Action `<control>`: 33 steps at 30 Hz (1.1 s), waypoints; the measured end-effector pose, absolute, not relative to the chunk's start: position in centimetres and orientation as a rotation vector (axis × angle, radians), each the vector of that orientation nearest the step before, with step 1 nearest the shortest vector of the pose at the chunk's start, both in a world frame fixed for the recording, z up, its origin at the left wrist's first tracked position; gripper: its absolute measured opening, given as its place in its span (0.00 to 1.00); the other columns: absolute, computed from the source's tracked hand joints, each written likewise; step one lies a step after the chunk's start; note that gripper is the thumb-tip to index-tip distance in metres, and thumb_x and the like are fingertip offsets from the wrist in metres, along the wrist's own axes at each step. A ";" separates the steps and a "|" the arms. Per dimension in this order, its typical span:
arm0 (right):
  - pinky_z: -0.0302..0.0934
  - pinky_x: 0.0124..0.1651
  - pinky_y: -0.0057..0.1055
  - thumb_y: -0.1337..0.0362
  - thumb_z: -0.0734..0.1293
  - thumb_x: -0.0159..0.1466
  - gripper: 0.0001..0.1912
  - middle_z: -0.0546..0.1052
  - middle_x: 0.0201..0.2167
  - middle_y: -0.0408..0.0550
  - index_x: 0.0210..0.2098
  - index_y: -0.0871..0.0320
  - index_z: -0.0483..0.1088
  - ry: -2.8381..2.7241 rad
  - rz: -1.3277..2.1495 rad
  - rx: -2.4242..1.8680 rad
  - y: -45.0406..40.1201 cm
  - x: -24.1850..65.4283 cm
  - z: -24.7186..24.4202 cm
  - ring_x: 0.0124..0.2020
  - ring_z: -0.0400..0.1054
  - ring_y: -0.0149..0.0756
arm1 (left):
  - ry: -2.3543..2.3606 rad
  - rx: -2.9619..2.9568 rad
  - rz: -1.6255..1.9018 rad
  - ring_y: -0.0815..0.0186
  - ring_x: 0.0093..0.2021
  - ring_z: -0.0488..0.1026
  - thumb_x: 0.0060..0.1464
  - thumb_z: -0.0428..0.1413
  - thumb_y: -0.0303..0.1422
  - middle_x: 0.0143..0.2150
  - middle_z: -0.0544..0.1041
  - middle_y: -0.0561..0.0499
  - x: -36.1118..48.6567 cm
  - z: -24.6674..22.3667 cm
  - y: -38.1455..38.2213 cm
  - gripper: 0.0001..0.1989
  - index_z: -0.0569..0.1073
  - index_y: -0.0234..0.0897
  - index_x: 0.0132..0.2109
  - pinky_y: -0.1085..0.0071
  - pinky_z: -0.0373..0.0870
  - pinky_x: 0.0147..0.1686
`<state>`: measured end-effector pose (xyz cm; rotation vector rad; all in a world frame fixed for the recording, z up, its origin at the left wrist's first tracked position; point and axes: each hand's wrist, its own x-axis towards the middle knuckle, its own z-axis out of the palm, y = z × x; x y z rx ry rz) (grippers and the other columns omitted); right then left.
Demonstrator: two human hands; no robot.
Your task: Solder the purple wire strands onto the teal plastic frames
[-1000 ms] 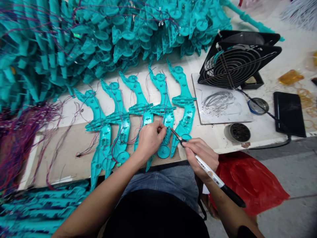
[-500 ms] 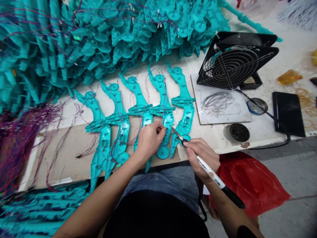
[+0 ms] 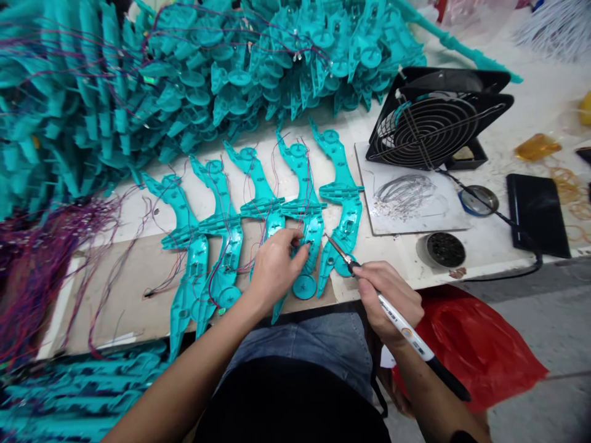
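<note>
My right hand (image 3: 390, 298) grips a white and black soldering iron (image 3: 406, 332). The iron's metal tip points up and left, between two turquoise plastic shells. My left hand (image 3: 279, 261) lies over the lower half of one turquoise shell (image 3: 310, 231), its thumb and forefinger a little apart with nothing visible between them. Thin red and purple wires (image 3: 305, 184) run along that shell. Just right of it lies another shell (image 3: 347, 215) in the row, with no wires visible on it. Further curved shells (image 3: 187, 209) with wires lie to the left.
A big heap of turquoise parts (image 3: 198, 74) fills the back. At the right stand a black fan (image 3: 425, 126), a white board (image 3: 410, 212) with solder scraps, a round tin (image 3: 444, 249) and a black box (image 3: 538, 215). Loose wires (image 3: 37, 264) hang at the left.
The soldering iron has moved right and slightly down, away from the wired shell. My left thumb and forefinger have spread from a pinch.
</note>
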<state>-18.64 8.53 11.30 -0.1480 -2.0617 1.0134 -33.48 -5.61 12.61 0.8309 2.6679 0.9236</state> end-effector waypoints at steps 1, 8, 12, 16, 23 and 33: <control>0.70 0.34 0.37 0.75 0.66 0.58 0.15 0.78 0.29 0.48 0.42 0.56 0.76 -2.055 1.002 -0.153 8.6 -18.5 11.2 0.32 0.72 0.38 | 2.717 0.848 0.941 0.65 0.35 0.71 0.55 0.53 0.34 0.36 0.77 0.49 -33.8 12.7 -6.1 0.09 0.74 0.37 0.41 0.71 0.64 0.36; 0.69 0.33 0.37 0.76 0.66 0.58 0.15 0.77 0.29 0.47 0.41 0.56 0.76 -2.030 0.997 -0.154 8.9 -18.8 11.4 0.32 0.72 0.38 | 2.859 0.959 0.605 0.54 0.44 0.68 0.56 0.51 0.35 0.39 0.77 0.45 -37.2 12.9 -6.9 0.12 0.79 0.39 0.38 0.59 0.60 0.47; 0.70 0.33 0.36 0.74 0.66 0.59 0.13 0.78 0.28 0.47 0.40 0.56 0.76 -2.030 0.978 -0.159 8.6 -19.0 11.7 0.31 0.73 0.38 | 2.805 0.971 0.526 0.52 0.44 0.67 0.57 0.51 0.41 0.37 0.77 0.45 -37.3 13.0 -5.1 0.14 0.81 0.44 0.38 0.58 0.59 0.45; 0.70 0.35 0.37 0.72 0.66 0.61 0.12 0.79 0.31 0.49 0.43 0.56 0.76 -2.051 1.002 -0.163 8.4 -19.1 11.4 0.33 0.74 0.38 | 2.742 0.944 0.585 0.52 0.46 0.68 0.53 0.55 0.38 0.37 0.78 0.46 -37.1 12.7 -4.1 0.10 0.80 0.44 0.35 0.57 0.60 0.46; 0.70 0.43 0.34 0.67 0.66 0.63 0.10 0.79 0.34 0.47 0.44 0.55 0.74 -2.133 0.992 -0.117 8.3 -23.1 10.4 0.36 0.74 0.37 | 2.421 0.819 0.971 0.61 0.41 0.74 0.53 0.54 0.31 0.37 0.80 0.51 -38.0 12.8 -4.7 0.08 0.78 0.39 0.30 0.65 0.65 0.46; 0.65 0.44 0.35 0.67 0.59 0.67 0.10 0.77 0.37 0.49 0.46 0.56 0.69 -2.420 0.819 -0.035 7.2 -28.9 10.6 0.41 0.67 0.39 | 2.258 0.717 1.127 0.65 0.40 0.74 0.52 0.55 0.30 0.35 0.79 0.50 -38.8 13.4 -5.2 0.06 0.77 0.38 0.30 0.69 0.67 0.44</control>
